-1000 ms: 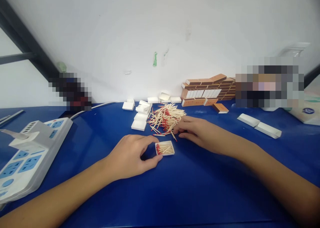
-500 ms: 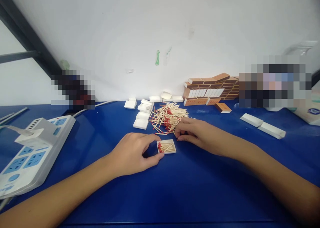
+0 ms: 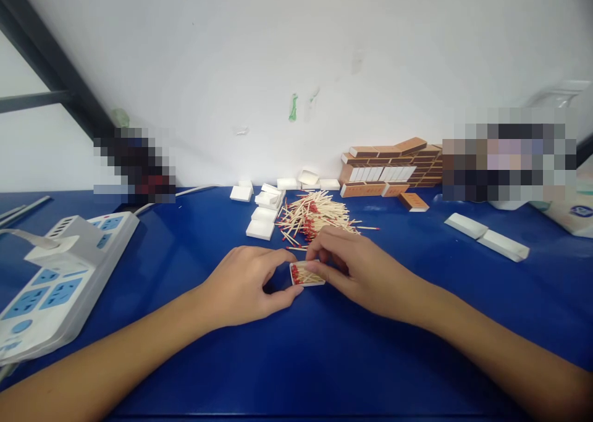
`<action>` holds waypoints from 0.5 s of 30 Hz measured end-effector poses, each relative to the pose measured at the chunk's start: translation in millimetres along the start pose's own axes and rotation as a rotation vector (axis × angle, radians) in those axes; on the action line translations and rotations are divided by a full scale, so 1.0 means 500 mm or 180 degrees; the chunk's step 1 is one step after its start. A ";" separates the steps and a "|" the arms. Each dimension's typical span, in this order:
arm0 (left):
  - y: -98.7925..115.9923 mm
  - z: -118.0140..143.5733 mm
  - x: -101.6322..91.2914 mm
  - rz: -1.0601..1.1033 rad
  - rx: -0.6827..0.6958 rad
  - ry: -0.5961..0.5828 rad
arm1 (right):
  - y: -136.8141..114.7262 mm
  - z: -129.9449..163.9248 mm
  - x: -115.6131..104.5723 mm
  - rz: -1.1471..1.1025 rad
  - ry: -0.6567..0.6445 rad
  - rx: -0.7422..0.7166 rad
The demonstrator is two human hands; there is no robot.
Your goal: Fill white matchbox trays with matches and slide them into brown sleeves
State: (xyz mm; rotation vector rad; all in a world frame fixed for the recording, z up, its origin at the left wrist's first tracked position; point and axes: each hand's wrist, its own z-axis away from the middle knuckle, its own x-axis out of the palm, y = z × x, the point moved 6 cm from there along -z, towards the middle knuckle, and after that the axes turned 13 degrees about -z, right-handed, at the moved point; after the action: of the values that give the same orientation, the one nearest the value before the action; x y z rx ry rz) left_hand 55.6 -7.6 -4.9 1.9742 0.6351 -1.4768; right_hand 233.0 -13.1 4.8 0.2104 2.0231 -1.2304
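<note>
A small white matchbox tray [image 3: 304, 276] holding red-tipped matches lies on the blue table [image 3: 296, 360]. My left hand [image 3: 248, 286] grips the tray's left end between thumb and forefinger. My right hand [image 3: 354, 267] rests over the tray's right side with pinched fingertips on it; matches between those fingers cannot be made out. Just behind the hands lies a loose pile of matches [image 3: 319, 215].
Several empty white trays [image 3: 262, 224] lie left of the pile. Brown matchbox sleeves [image 3: 389, 165] are stacked by the wall, one brown box [image 3: 412, 201] lies apart. Two long white boxes [image 3: 486, 235] sit at right. A white power strip [image 3: 55, 274] occupies the left.
My right hand has moved from the edge of the match pile back and left onto the tray. My left hand has kept its hold on the tray.
</note>
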 end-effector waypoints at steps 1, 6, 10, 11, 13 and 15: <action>0.000 0.000 0.000 0.0002 -0.0001 0.0008 | 0.002 0.000 -0.001 0.0045 0.0021 0.0013; -0.002 0.001 -0.001 0.0007 0.0025 0.0032 | 0.046 -0.002 -0.051 0.0418 0.0639 0.0443; 0.000 -0.001 -0.003 -0.0007 0.0065 0.0064 | 0.058 -0.007 -0.036 0.0541 0.0484 0.0643; 0.000 -0.002 -0.004 -0.0006 0.0062 0.0059 | 0.057 -0.007 -0.028 0.0584 0.0395 0.0639; 0.000 -0.002 -0.003 0.0004 0.0042 0.0035 | 0.055 -0.006 -0.020 0.0697 0.0272 0.0617; 0.000 -0.002 -0.003 0.0017 0.0023 0.0016 | 0.057 -0.003 -0.026 0.0807 0.0236 0.0580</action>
State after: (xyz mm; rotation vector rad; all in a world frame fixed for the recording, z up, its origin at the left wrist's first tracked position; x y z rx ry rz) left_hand 55.9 -7.2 -3.3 1.9841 0.6269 -1.4734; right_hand 255.4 6.0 -5.8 0.5897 1.8771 -1.2581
